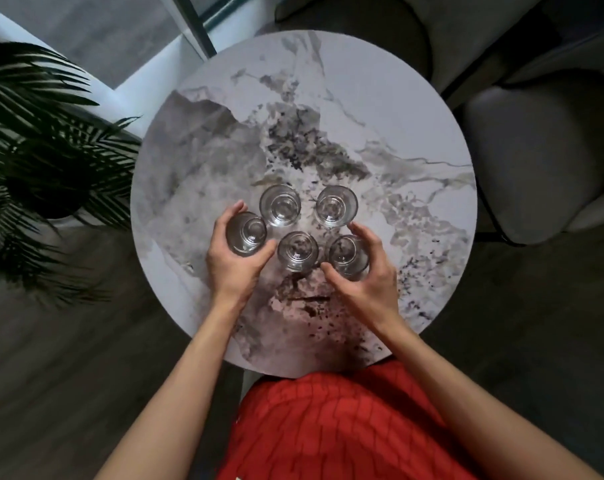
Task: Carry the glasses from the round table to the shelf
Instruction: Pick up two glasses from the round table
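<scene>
Clear glass, five tumblers in all, stands clustered on the near half of the round table (328, 109), whose top is a smooth marble-look slab, pale grey with dark veins and speckled blotches; every tumbler is empty, its thick round base showing through the open mouth. The left hand (232, 259) is wrapped round the leftmost glass (246, 233), fingers curled over its far side and thumb across the near side, so the grip is closed on it; the glass looks tilted a little, though whether it has left the table cannot be told. The right hand (369, 271) cups the rightmost glass (348, 254), fingers curved round its far and right side, thumb pressed near its left base, closed about it while it stands on the marble. Between the two held glasses sits the middle glass (297, 250), just beside both; beyond the left grip stands the far left glass (280, 205), nearly touching the held one, and beyond the right grip the far right glass (336, 205), apart from the fingertips. A dark palm plant (44, 161) spreads off to the left; grey upholstered chairs (542, 150) ring the far side; a red ribbed knit garment (338, 424) fills the near edge; no writing can be read.
</scene>
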